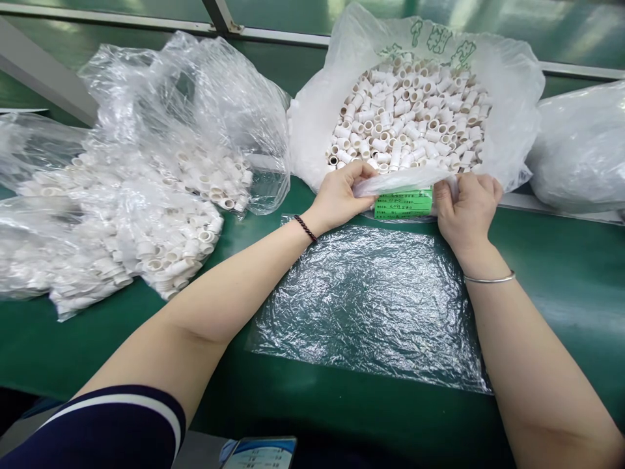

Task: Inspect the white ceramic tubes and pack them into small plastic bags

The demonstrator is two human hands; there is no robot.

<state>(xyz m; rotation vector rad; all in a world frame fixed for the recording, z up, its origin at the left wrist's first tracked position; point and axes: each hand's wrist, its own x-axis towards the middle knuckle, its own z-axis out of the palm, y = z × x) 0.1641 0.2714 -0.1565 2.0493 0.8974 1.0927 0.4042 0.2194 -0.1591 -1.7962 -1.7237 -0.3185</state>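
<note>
A large white plastic bag (510, 98) stands wide at the back, its mouth showing many small white pipe fittings (405, 120). My left hand (342, 194) pinches the bag's near edge between thumb and fingers. On the same edge, farther right, my right hand (466, 205) is closed around the plastic. Between both hands a green label (403, 203) with handwriting shows below the folded rim. A clear flat plastic bag (371, 306) lies on the green table (561, 280) under my forearms.
At the left, several clear bags (185, 98) filled with white fittings are heaped together. Another stuffed plastic bag (583, 146) sits at the far right. A metal rail (288, 36) runs along the back. A printed card (261, 453) shows at the bottom edge.
</note>
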